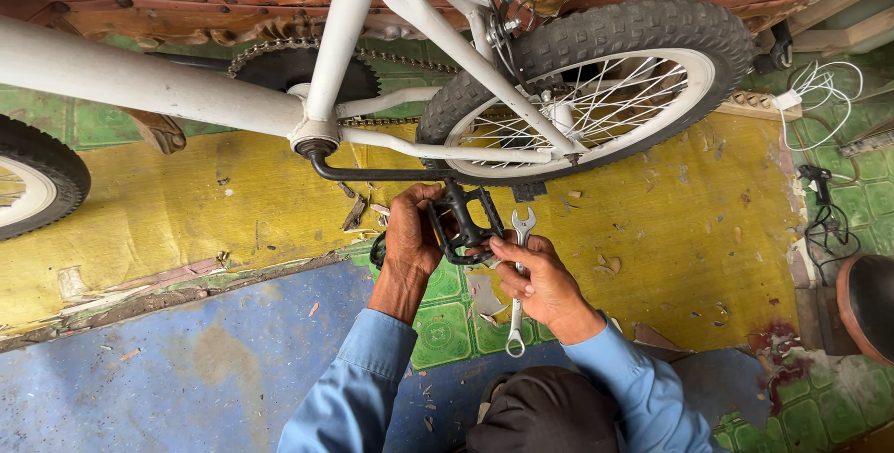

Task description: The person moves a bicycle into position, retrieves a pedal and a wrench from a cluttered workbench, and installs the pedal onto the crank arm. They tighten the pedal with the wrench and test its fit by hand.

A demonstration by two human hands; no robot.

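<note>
The left hand [412,234] is curled around the left side of a black pedal [466,222], with its fingers closed on it. The right hand [533,276] is just beside it, on the pedal's right. Its fingers are pinched shut around a silver wrench [518,287], and its fingertips also touch the pedal's lower corner. The wrench stands almost straight up and down. Its open mouth is at the top, just right of the pedal, and its ring end hangs below the hand, near the blue sleeve [633,383]. The pedal is a flat, boxy frame with holes through it and little bumps along its edges. It sits between the two hands, at the end of a black crank [372,174] that runs up and to the left from the left hand. The crank joins a white bike frame [158,90] above the hands. A black chain wheel [289,67] with a chain [400,57] sits behind the frame. Right above the hands is a wheel [596,81] with a knobby black tire, a white rim and thin spokes. Another tire [37,174] peeks in far to the left. Under the hands the floor [168,220] is worn yellow, with blue and green patches nearer the person. White wires [819,90] lie far off to the right.
</note>
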